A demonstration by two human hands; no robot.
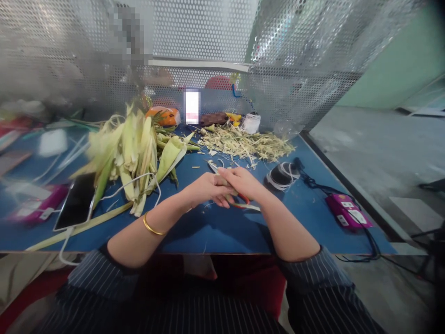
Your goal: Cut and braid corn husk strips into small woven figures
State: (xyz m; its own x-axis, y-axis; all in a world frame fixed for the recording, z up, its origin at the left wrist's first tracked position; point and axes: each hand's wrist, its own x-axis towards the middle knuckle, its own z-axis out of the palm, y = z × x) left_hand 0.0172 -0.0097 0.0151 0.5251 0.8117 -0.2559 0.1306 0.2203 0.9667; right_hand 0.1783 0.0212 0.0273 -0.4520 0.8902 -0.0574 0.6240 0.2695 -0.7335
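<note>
My left hand point(211, 186) and my right hand point(242, 182) meet over the middle of the blue table, with the right fingers lying across the left ones. Both look closed around something small between them, which the fingers mostly hide. Close under the hands are red-handled scissors point(243, 198), their blades pointing away to the upper left; whether they are held or lie on the table I cannot tell. A pale strip point(252, 207) sticks out below my right hand. To the left lies a large pile of green corn husks point(134, 148). Behind the hands spreads a heap of shredded husk strips point(239, 143).
A phone point(77, 202) with a white cable lies at left. At right are a black spool-like object wrapped in white cord point(282, 176) and a purple box point(348, 211) with black cables. An orange packet point(163, 116) and a white cup point(251, 124) stand by the perforated metal screen point(205, 32).
</note>
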